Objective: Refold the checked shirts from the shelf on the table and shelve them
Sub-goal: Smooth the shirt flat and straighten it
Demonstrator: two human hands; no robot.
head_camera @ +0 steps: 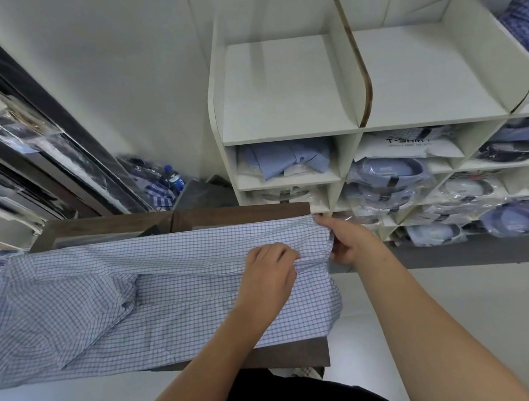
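A person's left hand [272, 270] and right hand [347, 240] pinch the right-hand edge of a checked shirt [119, 299] spread across the table [287, 356]. Folding looks barely begun. The white shelf's [283, 89] top compartments await it.

We see plain white walls [129, 67] and a pale glossy floor [515, 303]. A white cubbyhole shelving unit [286, 89] stands against the far wall on a grey plinth [460, 255]; one divider [360, 67] shows a bare brown wood edge. A dark brown wooden table [241, 214] sits just in front. There's a dark-framed rack [59, 118] of plastic-wrapped stock at left. Light is even and diffuse.
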